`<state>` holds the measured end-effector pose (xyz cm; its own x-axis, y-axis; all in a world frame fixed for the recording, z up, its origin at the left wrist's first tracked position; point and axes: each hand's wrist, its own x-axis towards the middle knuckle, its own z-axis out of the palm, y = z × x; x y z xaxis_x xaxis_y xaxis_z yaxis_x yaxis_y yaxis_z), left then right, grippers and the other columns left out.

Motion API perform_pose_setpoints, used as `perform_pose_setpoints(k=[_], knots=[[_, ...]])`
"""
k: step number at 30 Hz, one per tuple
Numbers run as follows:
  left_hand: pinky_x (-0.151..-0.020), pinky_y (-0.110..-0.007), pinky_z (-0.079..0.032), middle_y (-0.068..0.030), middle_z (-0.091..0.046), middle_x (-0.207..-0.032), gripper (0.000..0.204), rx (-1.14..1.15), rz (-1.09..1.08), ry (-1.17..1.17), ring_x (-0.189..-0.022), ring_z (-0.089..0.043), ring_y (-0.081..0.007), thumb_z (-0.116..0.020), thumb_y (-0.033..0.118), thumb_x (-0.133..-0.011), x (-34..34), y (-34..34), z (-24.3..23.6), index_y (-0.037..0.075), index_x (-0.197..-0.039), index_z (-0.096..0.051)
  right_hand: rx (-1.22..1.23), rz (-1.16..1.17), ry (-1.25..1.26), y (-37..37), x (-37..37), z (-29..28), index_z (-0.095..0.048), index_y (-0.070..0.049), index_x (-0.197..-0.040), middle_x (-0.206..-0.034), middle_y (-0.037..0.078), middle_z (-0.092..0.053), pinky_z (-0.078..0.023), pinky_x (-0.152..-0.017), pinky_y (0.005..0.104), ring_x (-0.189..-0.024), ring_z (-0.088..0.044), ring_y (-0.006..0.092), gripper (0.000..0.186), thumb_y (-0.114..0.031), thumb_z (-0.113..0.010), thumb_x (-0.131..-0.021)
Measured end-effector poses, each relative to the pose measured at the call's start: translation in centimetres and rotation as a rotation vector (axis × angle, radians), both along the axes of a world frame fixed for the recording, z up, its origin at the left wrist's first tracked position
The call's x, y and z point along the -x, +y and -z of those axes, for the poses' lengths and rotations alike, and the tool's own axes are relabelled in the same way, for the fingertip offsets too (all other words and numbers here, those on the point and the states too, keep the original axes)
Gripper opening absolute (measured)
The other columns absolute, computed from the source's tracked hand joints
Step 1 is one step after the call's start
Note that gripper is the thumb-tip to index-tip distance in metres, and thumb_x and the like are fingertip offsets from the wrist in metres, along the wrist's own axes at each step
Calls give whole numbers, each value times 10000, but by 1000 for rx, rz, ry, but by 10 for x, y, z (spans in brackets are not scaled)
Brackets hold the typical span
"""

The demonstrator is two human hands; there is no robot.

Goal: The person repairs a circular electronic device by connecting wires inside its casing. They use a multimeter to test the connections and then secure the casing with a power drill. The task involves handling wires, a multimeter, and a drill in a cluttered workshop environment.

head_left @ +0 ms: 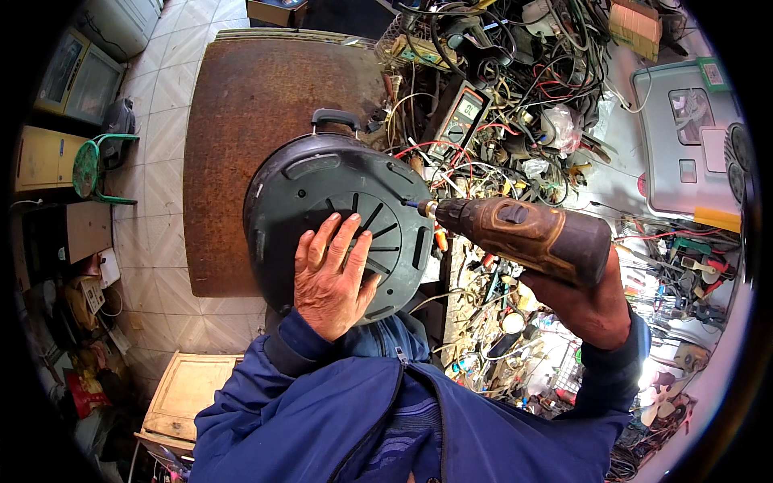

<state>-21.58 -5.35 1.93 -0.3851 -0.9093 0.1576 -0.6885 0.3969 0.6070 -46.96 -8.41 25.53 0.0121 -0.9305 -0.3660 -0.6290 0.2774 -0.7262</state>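
Note:
A round black appliance point(310, 217), perhaps a cooking pot, shows its slotted plastic base to me, with a handle point(336, 119) at its far side. My left hand point(334, 278) lies on that base, fingers spread across the radial slots. In my right hand point(592, 302) is a worn brown and black cordless drill point(519, 233), gripped by its handle, which the palm partly hides. The drill points left, and its bit point(415, 204) meets the right part of the base near the rim. Whether a screw sits under the tip is too small to tell.
A brown board table point(233, 161) lies behind and left of the appliance. To the right, a bench heaped with wires, tools and parts carries a multimeter point(460, 117). A grey plastic case point(680, 185) stands far right. A green stool point(93, 171) and wooden cabinet point(189, 390) are on the left.

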Motion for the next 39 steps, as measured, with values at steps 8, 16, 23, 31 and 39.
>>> perform_pose_setpoints(k=[8,16,23,31,39], knots=[[-1244,-521,-248,-118,-501,-1587,732,1,3,0,-1499,-411,-361,-891,288,-732,-1,0,1,88,-1390,-641,-34,-10,54,-2,-4,-4,-729,-30,-1270,-1172,126,-765,-574,-930,360,-1039,-739,220,442,28,-818,-841],[-1239,-528,-250,-122,-503,-1587,732,-5,9,8,-1498,-413,-365,-887,281,-736,-1,-1,0,85,-1395,-634,-3,-82,49,-4,-1,0,-728,-32,-1284,-1204,131,-764,-563,-958,349,-1080,-739,216,449,54,-788,-847],[-1238,-528,-252,-120,-504,-1587,730,-15,4,15,-1497,-414,-361,-890,270,-735,-1,-1,-1,88,-1394,-633,-79,-27,38,-9,-8,-2,-723,-26,-1290,-1232,130,-756,-553,-986,349,-1124,-727,217,453,73,-774,-851],[-1237,-528,-255,-117,-505,-1586,733,-10,2,3,-1496,-414,-362,-889,277,-736,0,-1,1,92,-1396,-632,-49,-101,89,-10,-2,7,-732,-20,-1231,-1187,141,-753,-556,-974,354,-1108,-729,262,417,62,-780,-825],[-1241,-525,-255,-111,-510,-1583,730,-12,-7,0,-1498,-415,-354,-891,274,-732,0,0,-1,98,-1394,-638,-40,-98,133,-10,2,12,-738,-24,-1196,-1184,141,-749,-562,-961,348,-1072,-736,259,410,42,-795,-795]])
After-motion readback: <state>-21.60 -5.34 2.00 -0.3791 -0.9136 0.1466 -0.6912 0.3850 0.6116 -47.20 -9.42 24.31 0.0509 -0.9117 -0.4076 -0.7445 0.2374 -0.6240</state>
